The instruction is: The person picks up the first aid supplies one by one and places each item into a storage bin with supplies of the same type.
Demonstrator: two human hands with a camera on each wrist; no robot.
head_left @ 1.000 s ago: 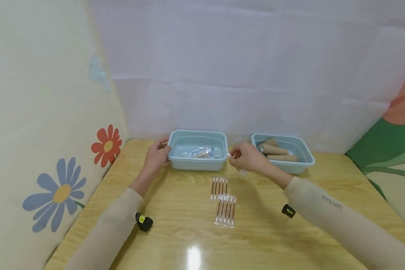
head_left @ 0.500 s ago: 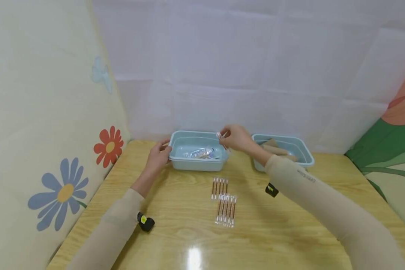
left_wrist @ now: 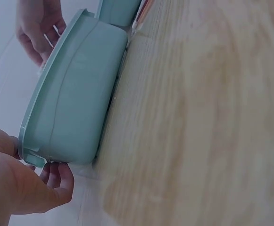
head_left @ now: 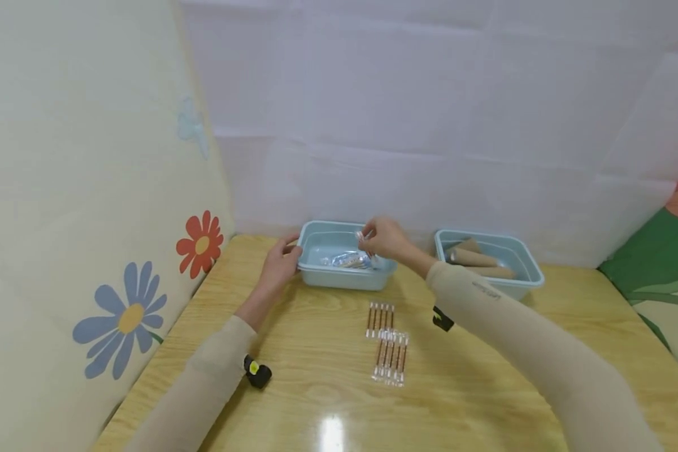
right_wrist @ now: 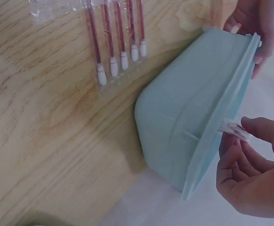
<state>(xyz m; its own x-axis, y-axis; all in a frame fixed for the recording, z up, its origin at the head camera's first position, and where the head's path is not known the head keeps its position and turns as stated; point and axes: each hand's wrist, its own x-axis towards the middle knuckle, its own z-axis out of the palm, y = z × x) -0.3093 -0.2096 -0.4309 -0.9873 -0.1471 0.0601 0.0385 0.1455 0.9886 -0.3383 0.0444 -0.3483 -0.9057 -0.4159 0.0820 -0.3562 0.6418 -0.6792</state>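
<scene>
My left hand (head_left: 279,265) grips the left rim of a light blue plastic basin (head_left: 344,279), thumb on the rim and fingers curled below it in the left wrist view. Inside the basin lie several small clear-wrapped items (head_left: 351,260), too small to tell apart. Above its right side, my right hand (head_left: 387,239) pinches a clear packet of cotton swabs (right_wrist: 236,130) between thumb and fingers; its far part is hidden behind the rim in the right wrist view. In front of the basin, two sealed strips of brown-stemmed cotton swabs (head_left: 380,319) lie on the table, one overlapping the other.
A second light blue basin (head_left: 516,246) stands to the right, with brown cardboard-like rolls (head_left: 474,258) in it. A white cloth (head_left: 373,94) hangs behind the wooden table (head_left: 294,376). A flower-printed panel (head_left: 124,157) borders the left side.
My right hand has moved up and left with the swab packet, from beside the basin to over its right side. My left hand stays on the rim; the head view has shifted slightly.
</scene>
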